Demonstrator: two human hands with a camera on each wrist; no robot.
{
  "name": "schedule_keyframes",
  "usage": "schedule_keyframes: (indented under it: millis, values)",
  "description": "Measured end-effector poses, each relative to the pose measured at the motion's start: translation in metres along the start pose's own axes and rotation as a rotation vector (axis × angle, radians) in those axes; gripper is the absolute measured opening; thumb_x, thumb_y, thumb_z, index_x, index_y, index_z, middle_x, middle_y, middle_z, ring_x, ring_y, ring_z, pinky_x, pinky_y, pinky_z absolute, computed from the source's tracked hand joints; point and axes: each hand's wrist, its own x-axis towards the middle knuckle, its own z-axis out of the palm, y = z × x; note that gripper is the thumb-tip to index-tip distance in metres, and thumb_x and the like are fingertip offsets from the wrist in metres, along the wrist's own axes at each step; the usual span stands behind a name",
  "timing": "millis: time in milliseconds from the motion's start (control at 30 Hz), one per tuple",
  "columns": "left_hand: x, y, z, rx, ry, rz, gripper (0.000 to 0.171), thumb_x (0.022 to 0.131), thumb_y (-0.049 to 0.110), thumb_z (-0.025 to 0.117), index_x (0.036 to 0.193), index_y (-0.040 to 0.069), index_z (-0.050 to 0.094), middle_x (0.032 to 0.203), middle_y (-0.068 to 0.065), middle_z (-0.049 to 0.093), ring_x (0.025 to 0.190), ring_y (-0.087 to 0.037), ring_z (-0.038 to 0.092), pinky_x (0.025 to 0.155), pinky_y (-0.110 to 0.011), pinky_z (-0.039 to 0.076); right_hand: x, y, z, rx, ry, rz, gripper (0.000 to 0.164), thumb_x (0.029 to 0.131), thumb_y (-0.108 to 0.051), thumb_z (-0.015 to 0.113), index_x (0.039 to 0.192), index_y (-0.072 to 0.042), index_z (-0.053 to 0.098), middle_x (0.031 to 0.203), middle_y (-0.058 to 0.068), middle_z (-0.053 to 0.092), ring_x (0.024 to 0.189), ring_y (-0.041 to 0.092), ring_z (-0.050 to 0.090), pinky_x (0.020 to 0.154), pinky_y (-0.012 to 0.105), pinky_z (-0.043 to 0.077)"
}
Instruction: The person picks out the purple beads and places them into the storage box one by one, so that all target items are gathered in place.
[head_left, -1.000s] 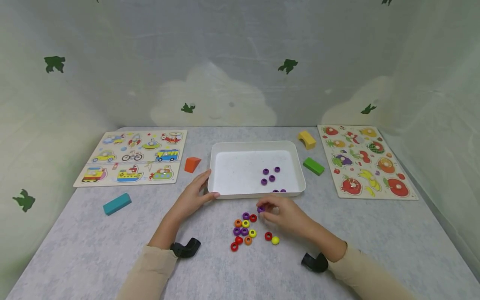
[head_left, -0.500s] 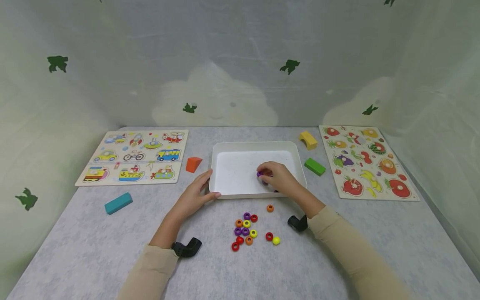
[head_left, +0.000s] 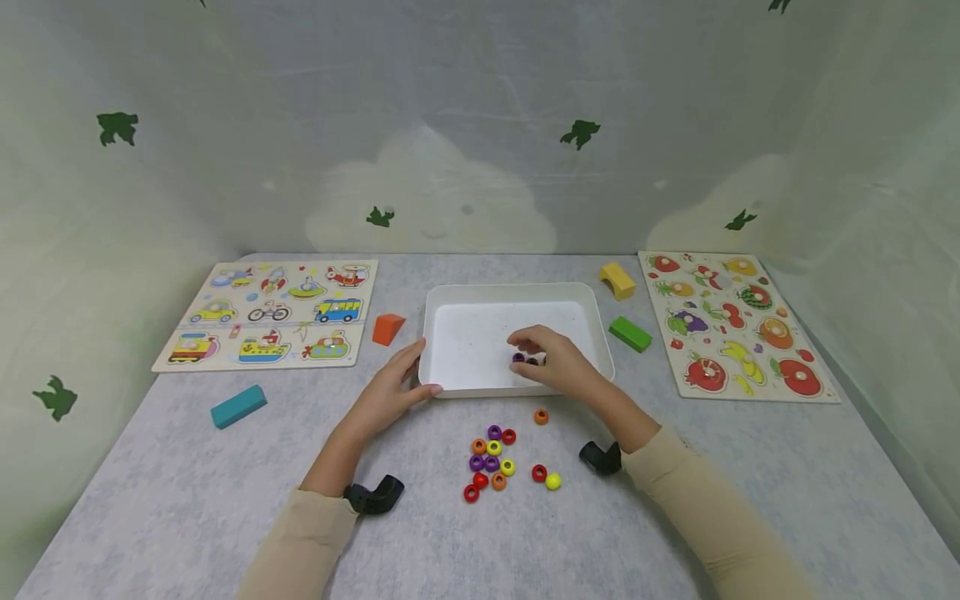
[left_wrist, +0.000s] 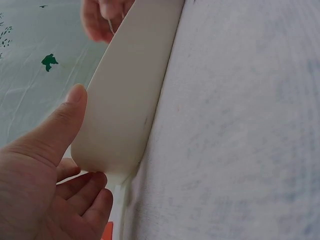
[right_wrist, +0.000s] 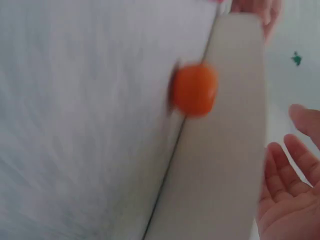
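A white tray (head_left: 480, 392) lies on the table, and my left hand (head_left: 386, 396) holds its near left corner. In the left wrist view the thumb (left_wrist: 70, 110) lies against the front wall, while the fingers (left_wrist: 87, 197) curl at the side wall. My right hand (head_left: 558, 362) hovers over the tray's right half, thumb and fingers apart, nothing between them. Purple beads (head_left: 518, 357) sit in the tray just under those fingers; the hand hides others. Before the tray lie loose purple, red, orange and yellow beads (head_left: 492, 447), with an orange bead (head_left: 541, 417) nearest its front wall.
Left of the tray are a vehicle puzzle board (head_left: 266, 317), an orange block (head_left: 387, 329) and a teal block (head_left: 238, 407). To its right lie a yellow arch block (head_left: 617, 281), a green block (head_left: 630, 334) and a fruit puzzle board (head_left: 738, 329).
My right hand has carried a purple bead from the table into the tray and let it go. The orange bead it covered now shows. My left hand stays at the corner.
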Motion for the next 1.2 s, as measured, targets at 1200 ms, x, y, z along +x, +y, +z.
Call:
schedule_keyframes:
  millis: [1200]
  values:
    - [0.0,-0.001,0.001,0.003,0.017,0.014,0.084,0.066,0.047,0.06,0.132,0.013,0.021,0.133,-0.002,0.022,0.118,-0.014,0.023,0.092,-0.028,0.028,-0.011,0.009,-0.006,0.027,0.107,0.027,0.022,0.075,-0.012,0.06,0.097,-0.01,0.056,0.088,-0.005,0.054,0.076,0.006,0.05,0.068,0.024,0.044]
